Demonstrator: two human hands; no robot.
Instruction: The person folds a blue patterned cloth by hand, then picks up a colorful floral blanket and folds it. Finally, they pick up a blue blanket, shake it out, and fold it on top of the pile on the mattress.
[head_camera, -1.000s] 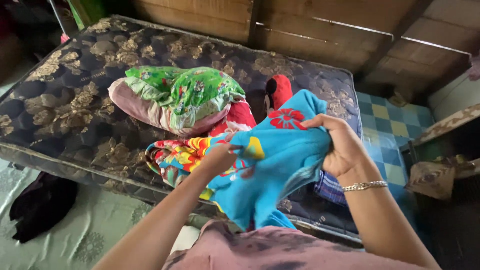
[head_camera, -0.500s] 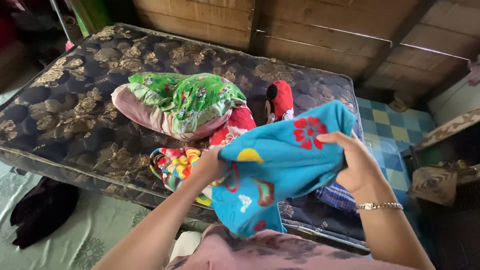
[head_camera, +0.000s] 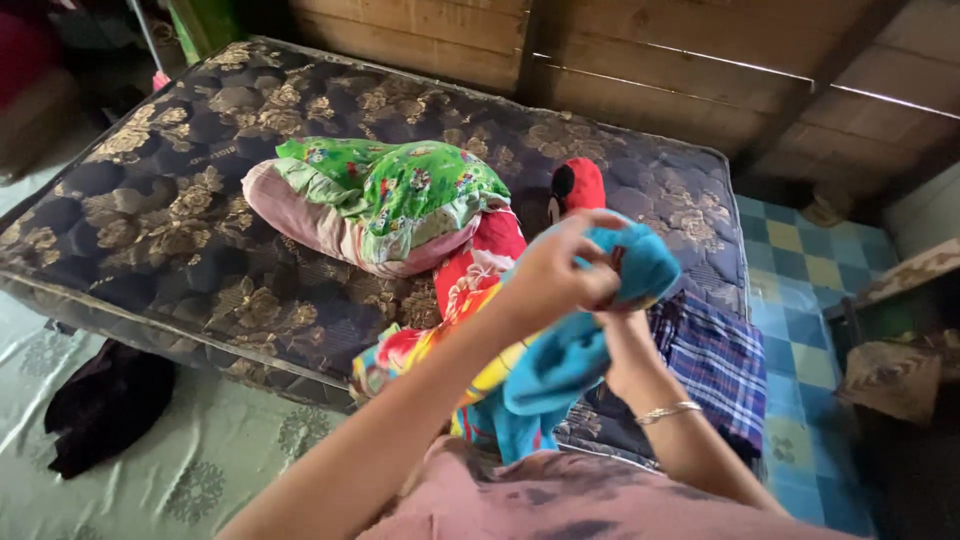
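My left hand and my right hand meet in front of me, both gripping a blue cloth with red flowers. The cloth is folded over and hangs down between my arms. My left hand pinches its top edge; my right hand, with a bracelet on the wrist, is mostly hidden under the cloth. Below lies a colourful printed cloth on the dark floral mattress.
A green-covered pillow, a red cloth and a red and black soft toy lie on the mattress. A blue plaid cloth hangs over its right end. A black garment lies on the floor. Wooden wall behind.
My hands have come together, folding the spread blue cloth in half. The camera has shifted slightly left and down.
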